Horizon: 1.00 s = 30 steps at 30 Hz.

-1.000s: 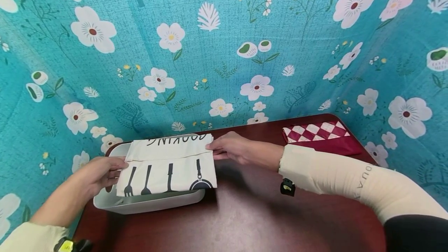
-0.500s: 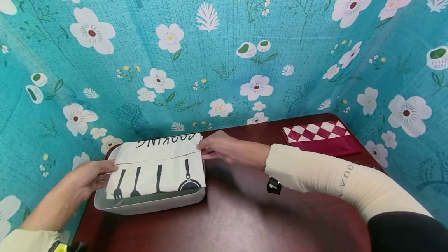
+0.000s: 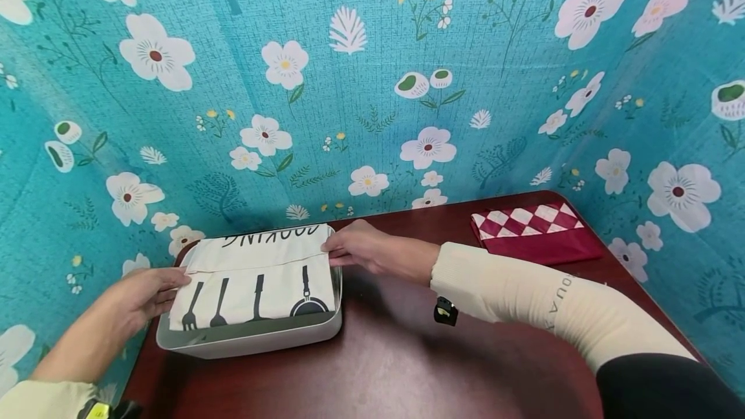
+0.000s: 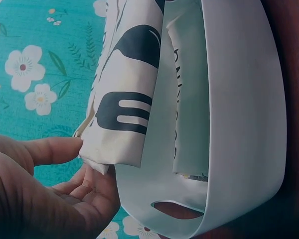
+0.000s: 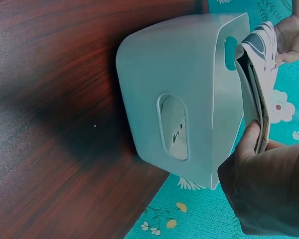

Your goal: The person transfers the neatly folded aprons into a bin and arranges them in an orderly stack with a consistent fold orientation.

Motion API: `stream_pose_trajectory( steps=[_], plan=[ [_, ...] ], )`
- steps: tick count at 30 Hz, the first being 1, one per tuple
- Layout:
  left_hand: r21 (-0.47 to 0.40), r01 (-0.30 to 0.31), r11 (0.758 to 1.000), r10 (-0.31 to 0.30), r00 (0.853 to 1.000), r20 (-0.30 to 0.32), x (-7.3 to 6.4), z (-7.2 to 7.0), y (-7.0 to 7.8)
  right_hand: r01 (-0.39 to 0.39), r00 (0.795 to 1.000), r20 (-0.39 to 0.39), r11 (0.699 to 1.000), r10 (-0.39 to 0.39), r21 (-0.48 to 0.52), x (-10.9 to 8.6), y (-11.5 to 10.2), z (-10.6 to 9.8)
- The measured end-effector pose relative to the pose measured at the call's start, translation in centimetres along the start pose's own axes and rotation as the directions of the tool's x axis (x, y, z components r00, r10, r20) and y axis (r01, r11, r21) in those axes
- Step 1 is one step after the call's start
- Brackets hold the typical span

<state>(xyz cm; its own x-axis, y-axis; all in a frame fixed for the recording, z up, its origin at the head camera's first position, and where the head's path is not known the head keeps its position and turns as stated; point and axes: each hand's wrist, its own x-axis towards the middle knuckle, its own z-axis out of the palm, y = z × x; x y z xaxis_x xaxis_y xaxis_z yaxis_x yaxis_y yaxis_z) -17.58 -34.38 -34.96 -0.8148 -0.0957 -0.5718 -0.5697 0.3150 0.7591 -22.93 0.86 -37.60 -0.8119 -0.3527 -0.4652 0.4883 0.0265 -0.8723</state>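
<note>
A folded cream cloth [image 3: 256, 283], printed with "COOKING" and black kitchen utensils, lies level over the mouth of a pale grey-green plastic bin [image 3: 256, 341]. My left hand [image 3: 142, 296] pinches its left end, thumb on top and fingers below, as the left wrist view shows. The right hand [image 3: 363, 247] grips the opposite end, and the right wrist view shows the stacked layers [image 5: 259, 99] between thumb and fingers. Down inside the bin, another cloth [image 4: 192, 99] with dark lettering is visible past the held one; some lettering also shows through the bin's oval handle hole.
A folded dark red cloth [image 3: 541, 247] with a red-and-white diamond band lies at the table's back right corner. The bin stands at the left of the dark red-brown table [image 3: 396, 354]. A blue flowered curtain [image 3: 372, 83] hangs behind and at both sides.
Both hands have carried the cream cloth left, from jutting past the bin's right end to over its opening, and slightly lower. The bin and the red cloth have stayed put.
</note>
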Motion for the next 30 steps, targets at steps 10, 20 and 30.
stream_pose_trajectory(
  steps=[10,20,30],
  plan=[
    [0.003,-0.016,1.000,0.016,1.000,0.006,-0.13,0.01,0.00,-0.006,1.000,-0.022,1.000,0.006,0.001,0.88,0.00,-0.02],
    [-0.015,0.006,1.000,-0.006,1.000,-0.012,0.05,-0.14,-0.23,-0.013,1.000,-0.024,1.000,0.012,-0.017,0.92,0.32,0.35],
    [-0.003,0.011,1.000,-0.011,0.999,-0.030,0.07,-0.09,-0.32,-0.017,1.000,-0.025,1.000,0.016,-0.020,0.88,0.06,0.38]
  ],
)
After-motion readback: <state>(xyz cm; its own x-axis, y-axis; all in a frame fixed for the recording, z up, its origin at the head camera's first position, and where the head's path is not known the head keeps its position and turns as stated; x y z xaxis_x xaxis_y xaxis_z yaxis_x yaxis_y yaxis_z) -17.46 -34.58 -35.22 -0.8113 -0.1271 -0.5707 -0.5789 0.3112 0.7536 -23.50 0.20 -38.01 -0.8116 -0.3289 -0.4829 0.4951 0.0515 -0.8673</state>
